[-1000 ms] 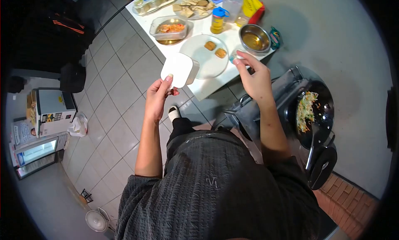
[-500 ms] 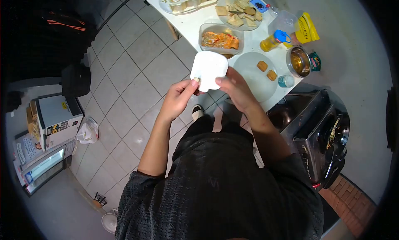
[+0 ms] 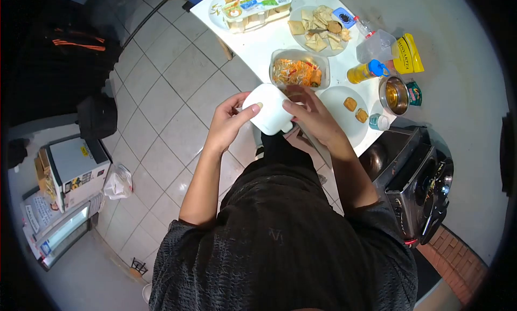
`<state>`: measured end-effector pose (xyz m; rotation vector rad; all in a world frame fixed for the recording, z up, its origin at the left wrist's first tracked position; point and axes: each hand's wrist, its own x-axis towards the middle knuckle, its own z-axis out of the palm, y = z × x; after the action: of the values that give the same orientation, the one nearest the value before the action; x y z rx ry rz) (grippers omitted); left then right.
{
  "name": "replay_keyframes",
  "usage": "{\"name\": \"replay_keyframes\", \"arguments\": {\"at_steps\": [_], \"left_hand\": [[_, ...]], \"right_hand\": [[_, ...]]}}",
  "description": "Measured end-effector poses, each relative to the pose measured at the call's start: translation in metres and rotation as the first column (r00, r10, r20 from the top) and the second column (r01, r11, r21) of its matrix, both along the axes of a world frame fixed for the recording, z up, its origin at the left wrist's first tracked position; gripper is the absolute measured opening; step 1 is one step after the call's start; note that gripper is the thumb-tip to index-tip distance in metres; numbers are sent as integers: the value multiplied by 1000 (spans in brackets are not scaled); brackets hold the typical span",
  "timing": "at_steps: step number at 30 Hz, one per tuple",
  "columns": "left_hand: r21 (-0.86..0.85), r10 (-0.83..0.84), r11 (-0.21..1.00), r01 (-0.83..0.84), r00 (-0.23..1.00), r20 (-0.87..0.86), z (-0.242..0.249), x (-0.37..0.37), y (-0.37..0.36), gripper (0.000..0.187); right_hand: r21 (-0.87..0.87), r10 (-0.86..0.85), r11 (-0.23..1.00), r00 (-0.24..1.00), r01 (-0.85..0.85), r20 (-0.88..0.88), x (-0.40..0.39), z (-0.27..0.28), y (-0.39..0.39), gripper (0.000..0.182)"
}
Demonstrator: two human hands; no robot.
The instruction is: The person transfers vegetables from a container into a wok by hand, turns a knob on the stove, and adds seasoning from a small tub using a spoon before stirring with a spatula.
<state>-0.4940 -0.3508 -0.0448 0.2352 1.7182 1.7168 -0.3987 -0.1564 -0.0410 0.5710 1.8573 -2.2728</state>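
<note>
A white rounded object (image 3: 267, 107) with a small tab at its lower edge is held up in front of my body. My left hand (image 3: 231, 122) grips its left side, thumb on top. My right hand (image 3: 315, 117) holds its right side, thumb on the upper face and fingers partly hidden behind. Just beyond it on the white table (image 3: 247, 44) stands a plastic container with shredded orange filling (image 3: 295, 71). To the right, a large pale plate (image 3: 344, 128) carries two browned pieces (image 3: 350, 104).
Farther back are a plate of folded wrappers (image 3: 319, 33) and an egg-type pack (image 3: 256, 12). A yellow bottle (image 3: 361, 74), metal bowl (image 3: 395, 95) and small jar (image 3: 378, 122) line the right edge. A stove (image 3: 414, 187) stands at right, a white box (image 3: 81, 171) at left.
The white object has tilted and moved slightly down, with both hands still on it. The table and its items appear shifted lower and to the right in the view.
</note>
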Motion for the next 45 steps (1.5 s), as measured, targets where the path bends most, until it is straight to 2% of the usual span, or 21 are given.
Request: {"name": "replay_keyframes", "arguments": {"at_steps": [2, 3, 4, 6, 7, 11, 14, 15, 16, 18, 19, 21, 22, 23, 24, 26, 29, 32, 38, 41, 45], "left_hand": [[0, 53, 999, -53, 999, 11, 5, -17, 11, 52], [-3, 111, 994, -111, 993, 28, 7, -26, 17, 52], [-3, 110, 994, -110, 994, 21, 8, -36, 23, 52], [0, 138, 990, -138, 988, -72, 8, -58, 39, 51], [-6, 130, 991, -131, 988, -77, 9, -68, 47, 51], [-52, 59, 997, -62, 996, -64, -4, -107, 79, 54], [-101, 10, 995, -15, 998, -57, -17, -134, 100, 59], [-110, -9, 994, 4, 999, -50, -20, -140, 105, 62], [-118, -9, 993, 4, 999, -41, -22, -144, 108, 62], [-239, -48, 971, -2, 978, -203, -25, -153, 115, 52], [-241, -46, 971, -3, 979, -197, -27, -158, 117, 52], [-255, 95, 956, -142, 977, -189, -32, -169, 114, 54], [-262, 91, 955, -138, 979, -183, -35, -177, 111, 54], [-267, 100, 952, -147, 979, -179, -38, -184, 105, 57], [-271, 110, 950, -155, 978, -174, -40, -188, 100, 59], [-267, 130, 949, -168, 980, -152, -39, -193, 94, 56], [-250, 144, 952, -177, 979, -145, -38, -200, 79, 53], [-279, 131, 946, -166, 982, -139, -36, -209, 65, 55], [-258, 156, 950, -176, 983, -97, -45, -220, 41, 50], [-277, 162, 944, -179, 983, -84, -46, -223, 35, 48], [-287, 157, 942, -175, 984, -86, -46, -228, 28, 48]], "right_hand": [[232, -147, 960, 987, 158, -65, -10, -7, 9, 61], [226, -130, 962, 984, 155, -120, -17, -6, 14, 43], [224, -132, 962, 983, 158, -127, -22, -3, 20, 43], [62, 101, 994, 986, -93, -132, -34, 9, 34, 29], [51, 119, 992, 988, -115, -102, -41, 8, 40, 22], [15, 135, 991, 990, -134, -43, -73, -3, 67, 22], [-46, 163, 985, 984, -167, -75, -97, -8, 84, 22], [28, 121, 992, 989, -119, -82, -105, -16, 88, 25], [19, 121, 993, 990, -120, -74, -111, -20, 94, 25], [62, 75, 995, 994, -80, 82, -124, -24, 108, 29], [47, 10, 999, 991, -17, 137, -129, -33, 113, 33], [44, -38, 999, 985, 31, 166, -146, -54, 124, 32], [42, -89, 996, 977, 83, 192, -156, -63, 128, 31], [162, -154, 980, 957, 116, 246, -166, -71, 129, 31], [155, -158, 981, 953, 121, 258, -174, -82, 130, 31], [273, -278, 937, 938, 218, 207, -190, -113, 133, 31], [280, -339, 922, 909, 269, 242, -210, -161, 139, 30], [295, -402, 898, 880, 325, 253, -223, -165, 138, 29], [236, -422, 901, 864, 364, 275, -237, -156, 140, 30], [143, -392, 920, 874, 366, 286, -244, -152, 141, 31], [112, -357, 934, 896, 340, 263, -254, -166, 147, 36]]}}
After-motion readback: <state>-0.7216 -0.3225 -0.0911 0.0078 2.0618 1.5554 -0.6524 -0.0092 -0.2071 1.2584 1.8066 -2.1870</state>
